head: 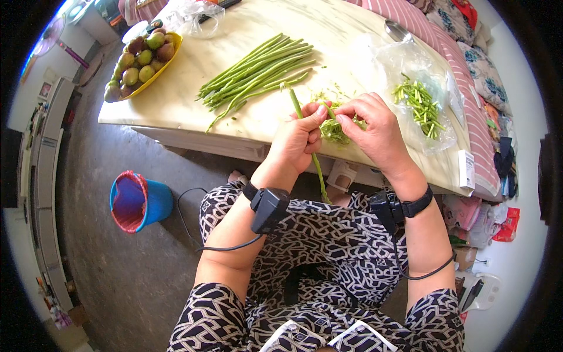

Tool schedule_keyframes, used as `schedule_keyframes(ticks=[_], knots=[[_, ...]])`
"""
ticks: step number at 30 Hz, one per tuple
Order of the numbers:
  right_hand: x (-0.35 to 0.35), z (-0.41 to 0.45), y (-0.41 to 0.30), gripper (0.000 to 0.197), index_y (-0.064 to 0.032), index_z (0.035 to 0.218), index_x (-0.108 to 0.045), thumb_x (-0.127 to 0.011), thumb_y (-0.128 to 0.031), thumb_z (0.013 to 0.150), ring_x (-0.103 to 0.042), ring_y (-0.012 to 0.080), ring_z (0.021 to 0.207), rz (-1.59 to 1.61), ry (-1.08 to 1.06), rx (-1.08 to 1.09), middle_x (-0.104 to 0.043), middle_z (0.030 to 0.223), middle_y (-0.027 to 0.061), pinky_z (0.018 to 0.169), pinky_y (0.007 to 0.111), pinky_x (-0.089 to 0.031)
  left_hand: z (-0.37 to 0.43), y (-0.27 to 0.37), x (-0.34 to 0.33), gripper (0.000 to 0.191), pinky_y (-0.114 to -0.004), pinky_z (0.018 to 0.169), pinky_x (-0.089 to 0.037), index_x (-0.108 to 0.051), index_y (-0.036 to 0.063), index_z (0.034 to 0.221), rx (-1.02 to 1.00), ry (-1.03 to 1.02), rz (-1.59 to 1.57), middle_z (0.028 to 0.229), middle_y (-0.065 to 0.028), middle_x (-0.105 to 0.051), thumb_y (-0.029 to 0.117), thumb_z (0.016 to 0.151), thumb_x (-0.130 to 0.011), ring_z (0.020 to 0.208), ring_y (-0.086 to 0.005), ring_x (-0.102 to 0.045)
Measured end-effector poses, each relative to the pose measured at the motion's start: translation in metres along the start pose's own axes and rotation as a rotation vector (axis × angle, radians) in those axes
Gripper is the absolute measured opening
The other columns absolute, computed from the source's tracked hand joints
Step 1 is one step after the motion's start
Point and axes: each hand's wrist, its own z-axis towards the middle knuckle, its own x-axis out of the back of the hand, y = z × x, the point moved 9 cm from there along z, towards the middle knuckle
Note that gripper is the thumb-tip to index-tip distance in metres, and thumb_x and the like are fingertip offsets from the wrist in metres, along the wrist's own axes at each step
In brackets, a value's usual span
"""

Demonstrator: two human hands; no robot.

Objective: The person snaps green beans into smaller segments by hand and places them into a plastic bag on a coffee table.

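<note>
My left hand grips a long green stem that runs through the fist and hangs below the table edge. Its upper end, with a pale peeled-back tip, sticks up above the thumb. Between both hands is a short green piece, pinched by the thumb and fingers of my right hand. Green peelings lie in a heap under and behind the hands. A bundle of long green stems rests on the marble-patterned table to the left. Cut short stem pieces lie on a clear plastic bag at the right.
A yellow bowl of figs stands at the table's left end. Further back lies a crumpled plastic bag. A metal dish sits at the far right, and a small white box at the right corner. A lined blue bin stands on the floor.
</note>
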Motion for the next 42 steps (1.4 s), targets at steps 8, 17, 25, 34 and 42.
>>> schedule_keyframes(ticks=[8, 17, 25, 34, 42], knots=[[-0.005, 0.0, 0.002, 0.006, -0.0016, 0.079, -0.063, -0.067, -0.006, 0.078, -0.059, 0.0284, 0.081, 0.0, -0.018, -0.027, -0.063, 0.079, 0.0113, 0.073, 0.037, -0.048, -0.002, 0.011, 0.003, 0.018, -0.019, 0.04, -0.022, -0.069, 0.004, 0.104, -0.21, 0.123, 0.214, 0.065, 0.0057, -0.055, 0.015, 0.09, -0.069, 0.044, -0.0013, -0.033], [-0.007, -0.001, 0.002, 0.008, -0.0012, 0.076, -0.06, -0.066, -0.006, 0.077, -0.058, 0.0299, 0.079, -0.055, -0.004, -0.019, -0.062, 0.078, 0.0118, 0.072, 0.037, -0.048, -0.009, 0.011, -0.001, 0.015, -0.018, 0.049, -0.033, -0.07, 0.0025, 0.102, -0.25, 0.161, 0.259, 0.08, 0.0015, -0.065, 0.009, 0.089, -0.068, 0.057, -0.0012, -0.045], [-0.009, -0.001, 0.004, 0.009, -0.001, 0.074, -0.058, -0.065, -0.005, 0.077, -0.058, 0.0301, 0.077, 0.003, -0.022, -0.062, -0.061, 0.076, 0.0122, 0.071, 0.039, -0.048, -0.013, 0.015, -0.003, 0.015, -0.025, 0.08, -0.049, -0.069, -0.0019, 0.101, -0.299, 0.222, 0.266, 0.093, -0.0062, -0.069, 0.003, 0.087, -0.068, 0.086, -0.0121, -0.061], [-0.009, -0.002, 0.003, 0.01, -0.0015, 0.075, -0.055, -0.065, -0.004, 0.074, -0.057, 0.0315, 0.077, -0.056, -0.012, -0.006, -0.059, 0.075, 0.0126, 0.07, 0.04, -0.048, -0.014, 0.012, -0.005, 0.015, -0.025, 0.08, -0.049, -0.068, -0.0021, 0.101, -0.299, 0.239, 0.335, 0.093, -0.0054, -0.068, 0.004, 0.087, -0.068, 0.086, -0.0121, -0.061], [0.008, 0.0, 0.02, 0.01, -0.0019, 0.074, -0.055, -0.065, -0.005, 0.076, -0.058, 0.0293, 0.074, -0.122, 0.092, -0.107, -0.06, 0.074, 0.0111, 0.068, 0.04, -0.048, -0.012, 0.008, -0.006, 0.017, -0.017, 0.048, -0.037, -0.067, 0.0021, 0.107, -0.243, 0.159, 0.316, 0.09, -0.002, -0.068, 0.01, 0.093, -0.063, 0.057, -0.0012, -0.046]])
